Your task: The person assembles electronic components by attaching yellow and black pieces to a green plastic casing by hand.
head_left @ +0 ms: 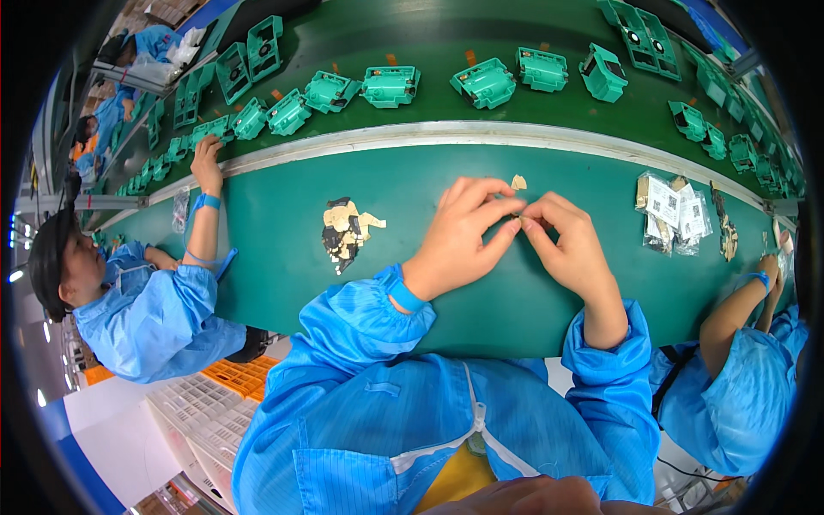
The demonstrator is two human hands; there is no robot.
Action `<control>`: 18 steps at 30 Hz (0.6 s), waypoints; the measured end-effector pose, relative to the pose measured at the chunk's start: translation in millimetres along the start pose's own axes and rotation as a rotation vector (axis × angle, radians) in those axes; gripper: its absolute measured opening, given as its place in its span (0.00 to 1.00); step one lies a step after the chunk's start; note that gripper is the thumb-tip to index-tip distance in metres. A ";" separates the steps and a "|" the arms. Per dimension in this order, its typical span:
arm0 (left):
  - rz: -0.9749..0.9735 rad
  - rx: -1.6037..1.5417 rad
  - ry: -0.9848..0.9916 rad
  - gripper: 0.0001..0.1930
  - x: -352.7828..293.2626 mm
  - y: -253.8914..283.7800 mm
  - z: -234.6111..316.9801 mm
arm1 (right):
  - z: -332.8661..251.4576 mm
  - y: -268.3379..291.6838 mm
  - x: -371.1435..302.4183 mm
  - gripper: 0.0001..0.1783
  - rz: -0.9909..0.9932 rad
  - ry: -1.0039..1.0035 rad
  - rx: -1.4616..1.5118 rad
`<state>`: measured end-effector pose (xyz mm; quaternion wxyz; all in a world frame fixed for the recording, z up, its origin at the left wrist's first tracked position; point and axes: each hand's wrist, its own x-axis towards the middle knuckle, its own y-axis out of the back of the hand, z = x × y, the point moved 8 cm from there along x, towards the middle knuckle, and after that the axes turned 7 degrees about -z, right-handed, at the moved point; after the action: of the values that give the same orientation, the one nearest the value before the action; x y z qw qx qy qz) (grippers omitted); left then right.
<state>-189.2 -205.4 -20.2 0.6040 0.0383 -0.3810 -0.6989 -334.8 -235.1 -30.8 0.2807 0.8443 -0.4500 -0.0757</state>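
My left hand and my right hand meet over the green work surface. Thumb and fingers of each are pinched together at the same spot. Whatever sits between the fingertips is too small and covered to name. Just beyond them lies a small beige piece. To the left of my left hand spreads a loose pile of beige and black flat pieces.
Clear plastic bags with white labels and a row of dark and beige scraps lie to the right. Beyond a pale rail, several teal housings stand on a green belt. Co-workers in blue sit left and right.
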 end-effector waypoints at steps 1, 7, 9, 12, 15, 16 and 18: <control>-0.001 0.000 0.000 0.07 -0.7 0.0 -0.7 | -0.9 0.4 0.0 0.05 0.000 0.000 0.000; -0.040 0.068 0.071 0.06 -3.1 -2.4 -3.0 | -2.2 11.1 -0.4 0.05 0.115 -0.079 0.000; -0.033 -0.124 0.231 0.05 -5.2 -7.6 -15.5 | -11.8 21.4 -3.5 0.06 0.254 -0.002 -0.165; -0.044 -0.144 0.242 0.05 -3.7 -10.9 -15.1 | -5.5 15.1 -6.6 0.06 0.211 0.028 -0.078; -0.056 -0.135 0.214 0.06 -2.7 -12.3 -11.2 | -4.8 15.2 -7.0 0.05 0.205 0.026 -0.042; -0.058 -0.135 0.213 0.06 -2.4 -12.9 -11.1 | -5.2 16.1 -7.3 0.05 0.206 0.024 -0.041; -0.046 -0.121 0.188 0.07 -1.3 -12.6 -9.6 | -4.0 16.6 -7.6 0.06 0.196 0.000 -0.029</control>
<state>-194.2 -209.2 -34.8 0.6220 0.0758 -0.2789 -0.7277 -349.6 -234.7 -19.5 0.2990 0.7923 -0.5291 -0.0543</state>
